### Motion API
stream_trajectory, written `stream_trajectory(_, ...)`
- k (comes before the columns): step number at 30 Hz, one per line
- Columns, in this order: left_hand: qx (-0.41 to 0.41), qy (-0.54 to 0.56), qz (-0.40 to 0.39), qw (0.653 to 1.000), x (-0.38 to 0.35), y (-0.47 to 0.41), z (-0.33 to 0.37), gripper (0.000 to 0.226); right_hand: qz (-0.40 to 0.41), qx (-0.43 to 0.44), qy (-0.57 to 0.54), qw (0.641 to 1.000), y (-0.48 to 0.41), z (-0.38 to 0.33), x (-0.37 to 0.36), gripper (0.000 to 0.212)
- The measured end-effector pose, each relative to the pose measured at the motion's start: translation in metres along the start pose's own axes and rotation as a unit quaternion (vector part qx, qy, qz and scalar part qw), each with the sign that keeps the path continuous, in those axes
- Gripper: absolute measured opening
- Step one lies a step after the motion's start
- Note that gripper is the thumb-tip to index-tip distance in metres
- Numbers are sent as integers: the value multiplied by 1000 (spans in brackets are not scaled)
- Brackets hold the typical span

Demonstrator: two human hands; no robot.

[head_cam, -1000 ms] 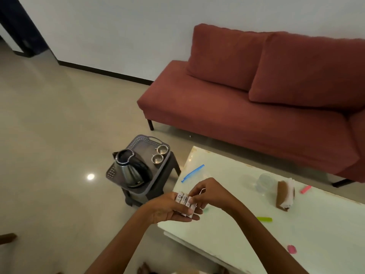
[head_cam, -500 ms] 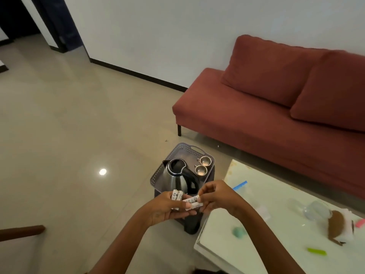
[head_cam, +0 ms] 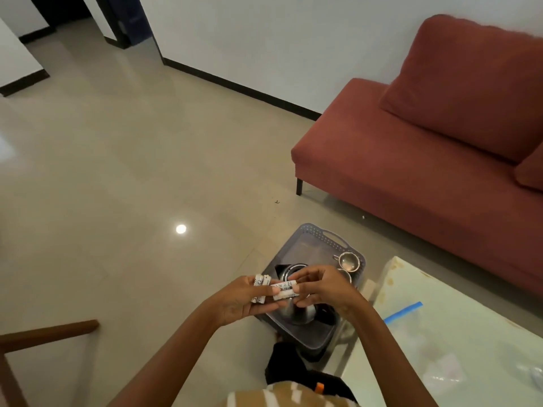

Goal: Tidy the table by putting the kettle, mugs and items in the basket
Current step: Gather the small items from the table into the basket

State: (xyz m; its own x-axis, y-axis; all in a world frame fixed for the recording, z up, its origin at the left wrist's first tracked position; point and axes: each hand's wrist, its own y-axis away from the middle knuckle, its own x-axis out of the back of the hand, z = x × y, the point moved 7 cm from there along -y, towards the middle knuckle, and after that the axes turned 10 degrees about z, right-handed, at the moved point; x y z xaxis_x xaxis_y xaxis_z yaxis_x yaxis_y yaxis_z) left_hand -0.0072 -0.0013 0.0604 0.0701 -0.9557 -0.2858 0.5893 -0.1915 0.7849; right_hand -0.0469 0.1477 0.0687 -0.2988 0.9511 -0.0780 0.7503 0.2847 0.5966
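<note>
Step in hand: carrying loose items to grey perforated plastic basket, directly under and beyond both hands.

- Left hand: palm half-open, cradling small white printed cylinders, approx four; look like batteries, print unreadable.
- Right hand: fingertips pinched on one cylinder's end, lying across the others.
- Steel kettle w/ black handle: in basket, mostly hidden by hands.
- Two small steel mugs: in basket, beyond right hand.
- White glossy table: right of hands; blue-strip clear bag on it.

Next, prob.: lower hands past kettle, release cylinders into free basket floor.

Basket far half bare; kettle fills near half, mugs crowd right rim.
</note>
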Motion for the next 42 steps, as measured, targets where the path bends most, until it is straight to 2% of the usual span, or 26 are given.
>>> stream_trajectory(3, -2, 21, 9, 1000, 12, -17, 24, 38, 9, -16, -18, 1000, -34, -12, 2, 17)
stream_trajectory(6, -15, 35, 53, 998, 28, -30, 42, 33, 25, -30, -21, 999, -67, -22, 10, 17)
stream_trajectory(9, -15, 55, 95, 994, 50, -39, 47, 28, 78, -39, 3, 996, -104, -22, 30, 18)
stream_trajectory(13, 0, 101, 124, 987, 74, -45, 52, 25, 166, -41, 138, 975, -160, -2, 58, 18)
stream_trajectory(16, 16, 128, 144, 981, 87, -47, 52, 23, 176, -45, 234, 955, -193, 21, 56, 19)
stream_trajectory(18, 22, 139, 154, 978, 93, -48, 50, 21, 157, -41, 299, 940, -209, 30, 45, 17)
stream_trajectory(20, 26, 155, 152, 976, 98, -49, 47, 23, 124, -35, 366, 922, -223, 39, 32, 26)
stream_trajectory(22, 35, 164, 149, 975, 101, -49, 41, 24, 115, -51, 380, 916, -235, 51, 24, 32)
stream_trajectory(25, 59, 166, 156, 972, 109, -50, 28, 20, 118, -72, 405, 904, -254, 70, 18, 20)
stream_trajectory(31, 64, 192, 184, 962, 121, -58, 15, 24, 64, -97, 474, 873, -284, 96, 6, 15)
stream_trajectory(35, 77, 181, 189, 962, 121, -57, 1, 24, 45, -115, 476, 871, -293, 106, 6, 22)
stream_trajectory(38, 88, 174, 187, 963, 121, -52, -6, 25, 30, -100, 484, 869, -292, 105, -1, 14)
stream_trajectory(42, 92, 164, 191, 963, 122, -48, -8, 25, 21, -100, 486, 868, -292, 111, -1, 14)
